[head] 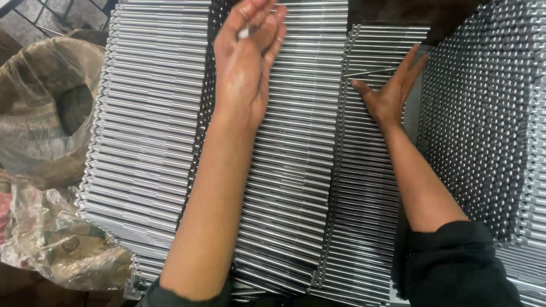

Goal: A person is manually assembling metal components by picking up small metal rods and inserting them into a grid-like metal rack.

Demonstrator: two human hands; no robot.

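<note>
Far left: crumpled plastic bags and sacking lie beside the stock, off the work area.

Next, the left column of metal rods, laid flat side by side in tight rows, ends flush. Untouched.

Left hand is stretched out over the seam between the left column and the middle column of rods. Fingers curled in at the tips, pinching one small shiny rod end between thumb and fingertips. So that grip is closed on a single rod, lifted slightly off the rows. Most of the piece is hidden by the fingers; can't tell its full length.

Right column of rods is narrower. A couple of loose rods lie skewed across its top rows, not lined up with the rest.

Right hand lies flat, palm down, fingers spread, thumb pressing the edge of that right column just below the skewed pieces. Grip is open, holding nothing, only pressing.

Far right: a stacked block of rods seen end-on, round tips facing up, well apart from both hands.

Step, as I judge it: sorting or laying rods into rows, one picked piece in the left hand, right hand steadying the row. Next move likely calls for setting the held rod parallel to its neighbours, ends flush, and straightening the skewed ones without nudging packed rows.
</note>
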